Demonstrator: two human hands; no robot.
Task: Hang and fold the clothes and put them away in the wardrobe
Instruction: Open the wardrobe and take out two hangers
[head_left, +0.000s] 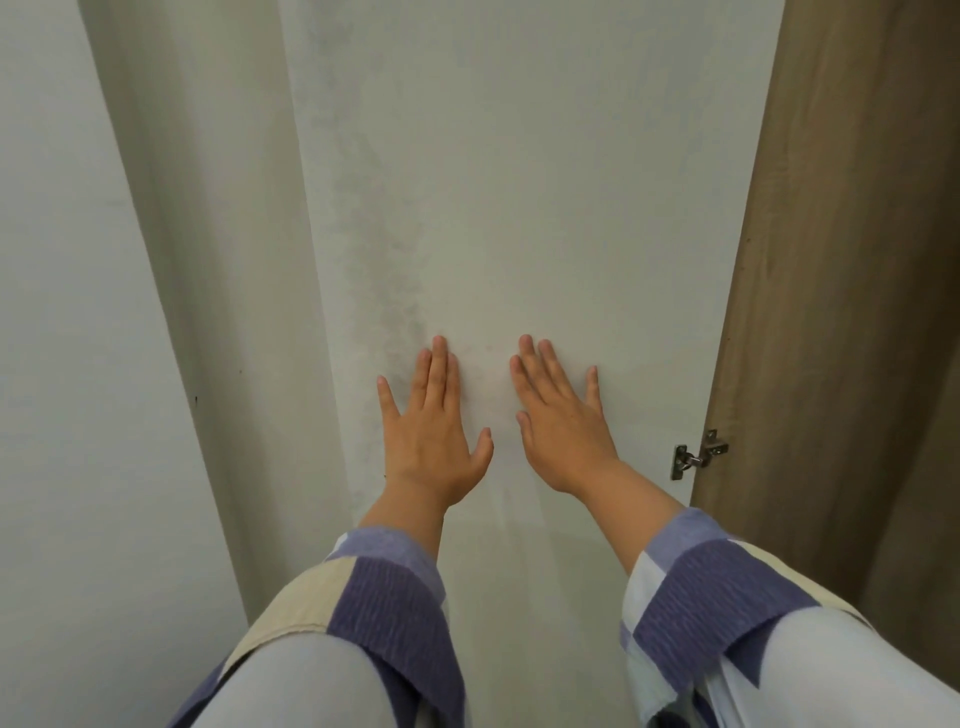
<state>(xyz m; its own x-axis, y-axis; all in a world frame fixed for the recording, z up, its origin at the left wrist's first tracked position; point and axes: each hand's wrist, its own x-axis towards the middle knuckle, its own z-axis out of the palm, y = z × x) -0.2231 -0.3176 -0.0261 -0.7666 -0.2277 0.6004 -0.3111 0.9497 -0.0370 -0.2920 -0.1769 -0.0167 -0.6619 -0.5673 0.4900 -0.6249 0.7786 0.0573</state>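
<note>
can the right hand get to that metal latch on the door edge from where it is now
Probably yes. The right hand lies flat and open on the white door, holding nothing, and the metal latch sits just to its right at the door's edge, with nothing between them.

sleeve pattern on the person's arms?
Colour blocks of purple, cream and white on the sleeves, plain in the head view.

Soft even light, faint shadows, wide-angle edge bending, slight blur
</note>
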